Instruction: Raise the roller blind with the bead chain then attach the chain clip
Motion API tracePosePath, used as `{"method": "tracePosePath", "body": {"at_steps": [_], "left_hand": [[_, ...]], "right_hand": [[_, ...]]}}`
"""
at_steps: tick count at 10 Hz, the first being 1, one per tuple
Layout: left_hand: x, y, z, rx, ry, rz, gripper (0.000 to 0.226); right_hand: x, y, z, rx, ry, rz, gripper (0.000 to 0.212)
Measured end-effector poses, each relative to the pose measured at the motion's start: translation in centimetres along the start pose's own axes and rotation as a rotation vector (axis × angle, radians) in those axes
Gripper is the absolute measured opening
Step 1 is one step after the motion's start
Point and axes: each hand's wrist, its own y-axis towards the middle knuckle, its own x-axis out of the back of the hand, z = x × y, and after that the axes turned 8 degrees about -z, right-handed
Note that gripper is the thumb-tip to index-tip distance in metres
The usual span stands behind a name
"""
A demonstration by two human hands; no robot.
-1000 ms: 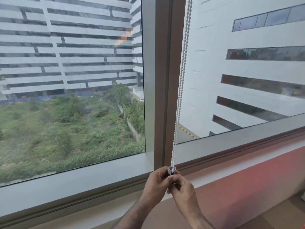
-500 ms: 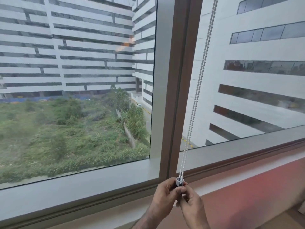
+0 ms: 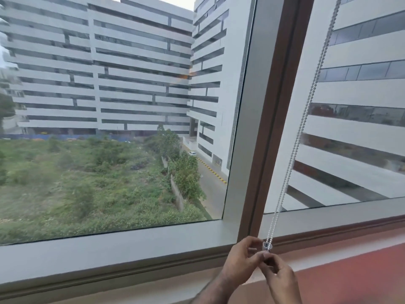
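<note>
A white bead chain [image 3: 303, 119] hangs as two taut strands from the upper right down to my hands at the window sill. At its lower end sits a small clear chain clip [image 3: 267, 245]. My left hand [image 3: 242, 261] pinches the clip from the left with thumb and fingers. My right hand [image 3: 279, 275] holds the chain's bottom loop just under the clip. The roller blind itself is out of view above the frame.
A brown vertical mullion [image 3: 274, 119] stands just left of the chain between two glass panes. The grey window frame [image 3: 109, 253] and sill run along the bottom, with a red-brown wall [image 3: 350, 275] below at the right. Buildings and greenery lie outside.
The view has turned up and to the left, so chain and hands sit further right and lower. Both hands keep their hold at the clip.
</note>
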Motion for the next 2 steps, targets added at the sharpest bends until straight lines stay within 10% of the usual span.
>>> {"method": "tracePosePath", "body": {"at_steps": [2], "left_hand": [[7.1,-5.7,3.0,-0.013,0.328,-0.235,0.031]], "right_hand": [[0.0,-0.2,-0.1,-0.085,0.038,-0.129,0.019]]}}
